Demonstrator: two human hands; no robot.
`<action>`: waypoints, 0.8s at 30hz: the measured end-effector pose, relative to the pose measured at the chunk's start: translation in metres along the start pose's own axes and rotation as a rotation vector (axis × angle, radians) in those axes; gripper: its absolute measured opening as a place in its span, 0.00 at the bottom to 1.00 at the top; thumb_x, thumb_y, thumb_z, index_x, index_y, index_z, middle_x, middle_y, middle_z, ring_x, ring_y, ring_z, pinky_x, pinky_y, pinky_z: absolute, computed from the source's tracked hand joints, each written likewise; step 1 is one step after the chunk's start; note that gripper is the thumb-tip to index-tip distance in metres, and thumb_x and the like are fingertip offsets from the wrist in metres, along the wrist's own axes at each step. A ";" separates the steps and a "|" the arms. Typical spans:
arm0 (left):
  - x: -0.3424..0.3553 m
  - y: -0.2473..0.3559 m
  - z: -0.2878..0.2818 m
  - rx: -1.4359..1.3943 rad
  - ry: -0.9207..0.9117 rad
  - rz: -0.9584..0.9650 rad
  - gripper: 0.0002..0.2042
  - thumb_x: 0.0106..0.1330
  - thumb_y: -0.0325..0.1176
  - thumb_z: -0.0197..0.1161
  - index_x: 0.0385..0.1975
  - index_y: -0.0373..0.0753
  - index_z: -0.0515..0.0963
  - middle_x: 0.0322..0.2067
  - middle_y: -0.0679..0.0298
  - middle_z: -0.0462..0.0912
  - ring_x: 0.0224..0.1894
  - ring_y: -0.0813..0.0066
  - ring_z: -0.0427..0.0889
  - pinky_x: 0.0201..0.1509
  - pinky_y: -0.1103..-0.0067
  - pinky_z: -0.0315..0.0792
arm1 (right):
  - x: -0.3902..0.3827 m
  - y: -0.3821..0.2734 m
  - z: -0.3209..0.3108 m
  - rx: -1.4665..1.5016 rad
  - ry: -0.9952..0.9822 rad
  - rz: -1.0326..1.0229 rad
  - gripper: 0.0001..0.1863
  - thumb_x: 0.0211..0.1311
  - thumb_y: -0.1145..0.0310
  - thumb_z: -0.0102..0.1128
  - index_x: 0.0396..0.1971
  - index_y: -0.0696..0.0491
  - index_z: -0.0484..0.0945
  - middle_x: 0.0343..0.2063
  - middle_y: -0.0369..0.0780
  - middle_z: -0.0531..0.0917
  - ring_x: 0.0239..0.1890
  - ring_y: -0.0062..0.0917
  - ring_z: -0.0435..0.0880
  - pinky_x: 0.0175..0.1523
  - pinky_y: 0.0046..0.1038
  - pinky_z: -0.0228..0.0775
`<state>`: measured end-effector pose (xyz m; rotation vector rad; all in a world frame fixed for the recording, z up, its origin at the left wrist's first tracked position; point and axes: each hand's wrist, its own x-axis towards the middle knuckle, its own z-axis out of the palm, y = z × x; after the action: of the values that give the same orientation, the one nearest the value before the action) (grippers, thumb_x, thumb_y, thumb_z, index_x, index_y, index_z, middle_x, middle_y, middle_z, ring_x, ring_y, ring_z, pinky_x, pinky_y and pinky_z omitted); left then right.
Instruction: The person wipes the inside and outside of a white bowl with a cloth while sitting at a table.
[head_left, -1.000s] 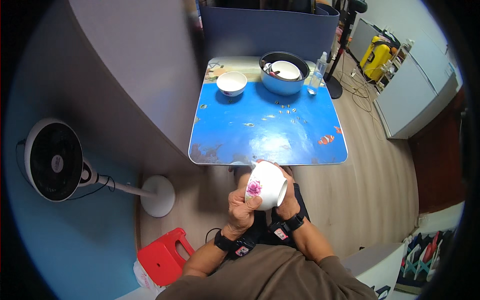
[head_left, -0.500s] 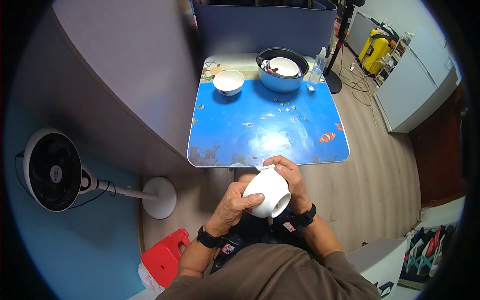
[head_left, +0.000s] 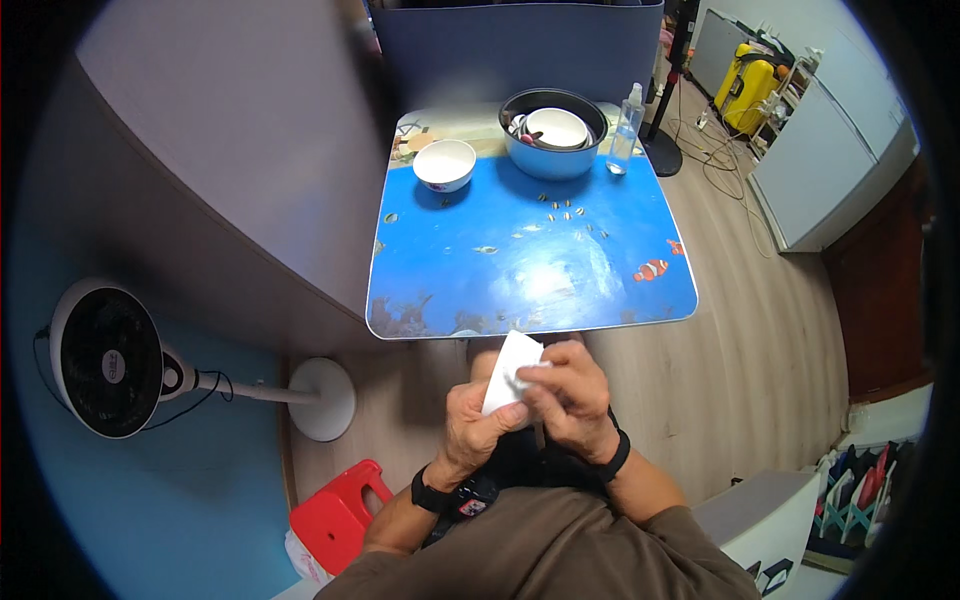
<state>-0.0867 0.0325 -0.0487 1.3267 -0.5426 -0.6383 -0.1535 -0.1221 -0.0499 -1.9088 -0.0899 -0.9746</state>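
Above my lap, just off the table's near edge, my left hand [head_left: 468,427] grips a white bowl [head_left: 508,363], thumb on top. The bowl is tipped steeply and only part of its white surface shows. My right hand [head_left: 574,398] is curled beside the bowl, with a crumpled white tissue [head_left: 521,379] pinched at its fingertips. The tissue appears to touch the bowl, and the right fingers are slightly blurred. On the table [head_left: 440,270] a second white bowl [head_left: 444,163] stands upright at the far left.
A blue pot [head_left: 553,162] with bowls and utensils in it stands at the table's back, beside a clear spray bottle [head_left: 625,135]. A pedestal fan [head_left: 110,360] and a red plastic stool [head_left: 335,515] are on the left. A yellow suitcase [head_left: 745,92] stands far right.
The bowl has been turned, so its foot ring no longer shows. My right hand has shifted from the bowl's far side to its right side. The view has moved slightly.
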 end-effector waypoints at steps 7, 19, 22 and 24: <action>-0.010 0.004 0.011 0.101 0.113 0.082 0.15 0.59 0.35 0.65 0.37 0.27 0.81 0.28 0.64 0.83 0.29 0.79 0.78 0.34 0.82 0.72 | -0.002 0.005 0.008 0.089 0.174 0.197 0.07 0.61 0.76 0.58 0.37 0.59 0.81 0.31 0.41 0.77 0.34 0.24 0.75 0.36 0.23 0.66; -0.004 0.004 0.019 0.212 0.137 0.172 0.12 0.60 0.33 0.65 0.35 0.28 0.81 0.27 0.67 0.82 0.27 0.81 0.76 0.31 0.83 0.69 | 0.007 0.009 -0.004 0.056 0.081 0.144 0.05 0.52 0.80 0.61 0.30 0.59 0.78 0.24 0.44 0.76 0.25 0.32 0.77 0.30 0.29 0.68; -0.005 0.003 0.024 0.171 0.180 0.189 0.12 0.59 0.34 0.65 0.33 0.29 0.81 0.25 0.68 0.81 0.26 0.82 0.75 0.29 0.83 0.68 | 0.012 0.022 -0.003 0.201 0.046 0.340 0.04 0.52 0.80 0.60 0.29 0.60 0.77 0.24 0.44 0.76 0.25 0.32 0.77 0.30 0.29 0.68; -0.001 0.005 0.015 0.196 0.169 0.159 0.12 0.60 0.33 0.64 0.33 0.29 0.81 0.25 0.66 0.81 0.26 0.82 0.76 0.30 0.83 0.69 | 0.003 0.009 -0.002 0.084 0.102 0.106 0.04 0.52 0.79 0.58 0.30 0.59 0.77 0.24 0.41 0.77 0.25 0.29 0.77 0.30 0.27 0.67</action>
<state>-0.0972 0.0227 -0.0407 1.4895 -0.5766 -0.3450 -0.1487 -0.1298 -0.0540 -1.7664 0.0293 -0.9798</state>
